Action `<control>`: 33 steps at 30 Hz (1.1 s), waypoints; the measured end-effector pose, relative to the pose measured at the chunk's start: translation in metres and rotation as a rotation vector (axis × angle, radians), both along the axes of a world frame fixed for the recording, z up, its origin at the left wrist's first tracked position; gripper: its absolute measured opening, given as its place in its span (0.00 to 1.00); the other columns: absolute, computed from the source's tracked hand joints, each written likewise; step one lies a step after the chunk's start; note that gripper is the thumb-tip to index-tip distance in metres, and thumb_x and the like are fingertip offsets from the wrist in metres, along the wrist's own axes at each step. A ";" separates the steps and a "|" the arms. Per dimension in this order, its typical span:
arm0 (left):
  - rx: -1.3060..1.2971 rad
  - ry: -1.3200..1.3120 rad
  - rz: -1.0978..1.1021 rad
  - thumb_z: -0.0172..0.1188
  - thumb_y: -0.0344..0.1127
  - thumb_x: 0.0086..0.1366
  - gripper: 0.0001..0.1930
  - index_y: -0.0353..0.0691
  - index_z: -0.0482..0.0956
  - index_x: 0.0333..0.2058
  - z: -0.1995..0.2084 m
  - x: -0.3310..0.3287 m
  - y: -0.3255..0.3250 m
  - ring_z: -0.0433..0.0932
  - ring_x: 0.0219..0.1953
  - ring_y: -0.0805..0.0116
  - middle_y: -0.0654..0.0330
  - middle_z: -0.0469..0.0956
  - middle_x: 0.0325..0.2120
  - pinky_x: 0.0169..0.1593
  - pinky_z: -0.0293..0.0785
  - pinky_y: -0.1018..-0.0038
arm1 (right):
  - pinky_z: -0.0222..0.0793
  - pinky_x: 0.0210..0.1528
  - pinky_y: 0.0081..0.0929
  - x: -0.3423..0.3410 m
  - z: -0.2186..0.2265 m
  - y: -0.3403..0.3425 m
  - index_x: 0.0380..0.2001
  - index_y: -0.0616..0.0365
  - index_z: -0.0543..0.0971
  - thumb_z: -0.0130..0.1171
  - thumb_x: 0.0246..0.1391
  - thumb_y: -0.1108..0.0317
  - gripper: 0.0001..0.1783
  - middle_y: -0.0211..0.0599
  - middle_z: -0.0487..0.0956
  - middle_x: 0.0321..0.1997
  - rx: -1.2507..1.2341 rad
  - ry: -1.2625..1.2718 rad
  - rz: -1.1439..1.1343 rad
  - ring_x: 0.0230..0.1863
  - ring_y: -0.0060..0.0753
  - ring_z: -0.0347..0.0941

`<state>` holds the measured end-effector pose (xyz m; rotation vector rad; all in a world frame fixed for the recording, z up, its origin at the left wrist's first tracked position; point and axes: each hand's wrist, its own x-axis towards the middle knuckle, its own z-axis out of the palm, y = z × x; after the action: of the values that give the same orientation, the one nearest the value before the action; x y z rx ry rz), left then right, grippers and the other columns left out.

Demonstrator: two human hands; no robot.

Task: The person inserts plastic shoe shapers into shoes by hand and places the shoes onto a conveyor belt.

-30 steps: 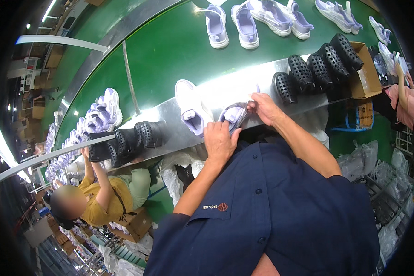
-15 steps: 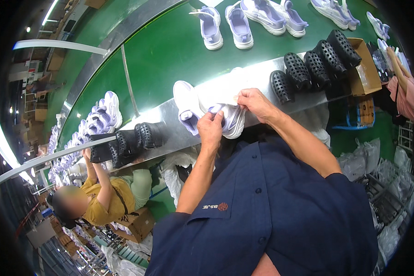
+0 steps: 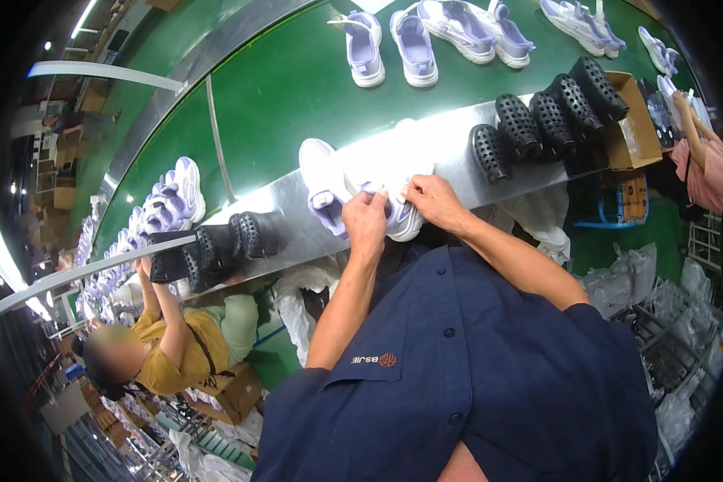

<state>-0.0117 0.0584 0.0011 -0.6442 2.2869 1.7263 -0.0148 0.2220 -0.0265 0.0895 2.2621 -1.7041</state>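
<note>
Two white-and-lilac sneakers lie side by side on the metal ledge, toes pointing away from me. The left sneaker (image 3: 321, 173) is untouched. Over the opening of the right sneaker (image 3: 406, 223), my left hand (image 3: 365, 217) is closed, thumb and forefinger pinching its upper edge. My right hand (image 3: 435, 202) is closed too, pinching at the same shoe's upper just to the right. A pale strap-like part seems to be between those fingers, but glare washes out its shape. The right sneaker's front also fades into the glare.
Black perforated shoe lasts (image 3: 522, 124) stand right on the metal ledge (image 3: 458, 153), more lasts (image 3: 253, 234) left. Beyond, the green conveyor (image 3: 273, 104) carries several sneakers (image 3: 414, 48). A cardboard box (image 3: 631, 120) stands at right. Co-workers sit left (image 3: 181, 345) and right (image 3: 707, 165).
My right hand has moved slightly left and down, closer to my left hand. Both hands stay at the right sneaker. The view has shifted a little.
</note>
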 end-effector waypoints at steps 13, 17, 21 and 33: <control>-0.729 0.558 -0.406 0.66 0.30 0.55 0.07 0.39 0.78 0.33 0.013 0.018 -0.007 0.74 0.34 0.53 0.53 0.76 0.29 0.40 0.70 0.61 | 0.71 0.43 0.47 0.009 0.025 0.024 0.36 0.66 0.75 0.59 0.55 0.59 0.17 0.54 0.79 0.34 0.415 0.051 0.004 0.41 0.59 0.76; -0.814 0.799 -0.545 0.65 0.26 0.51 0.10 0.38 0.77 0.33 0.016 -0.006 0.004 0.74 0.33 0.53 0.55 0.72 0.28 0.36 0.71 0.61 | 0.72 0.43 0.51 0.010 0.023 0.004 0.38 0.69 0.72 0.61 0.52 0.61 0.20 0.58 0.79 0.32 0.428 0.048 0.028 0.38 0.64 0.76; -0.739 0.774 -0.567 0.63 0.24 0.50 0.09 0.38 0.77 0.32 0.001 -0.008 -0.007 0.74 0.33 0.52 0.54 0.73 0.28 0.36 0.72 0.61 | 0.73 0.41 0.53 0.007 0.015 -0.003 0.35 0.72 0.71 0.60 0.52 0.64 0.18 0.63 0.78 0.28 0.373 0.043 0.015 0.35 0.68 0.77; -0.642 0.467 -0.720 0.65 0.24 0.50 0.27 0.38 0.71 0.52 0.013 0.035 -0.080 0.72 0.44 0.42 0.43 0.71 0.40 0.47 0.72 0.56 | 0.75 0.35 0.50 -0.010 0.005 -0.041 0.38 0.66 0.71 0.53 0.58 0.66 0.12 0.58 0.79 0.31 0.625 0.263 0.203 0.31 0.61 0.78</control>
<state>0.0234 -0.0218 0.0139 0.5386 2.8708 0.8513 -0.0249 0.1812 -0.0214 -0.2340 2.8058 -0.9053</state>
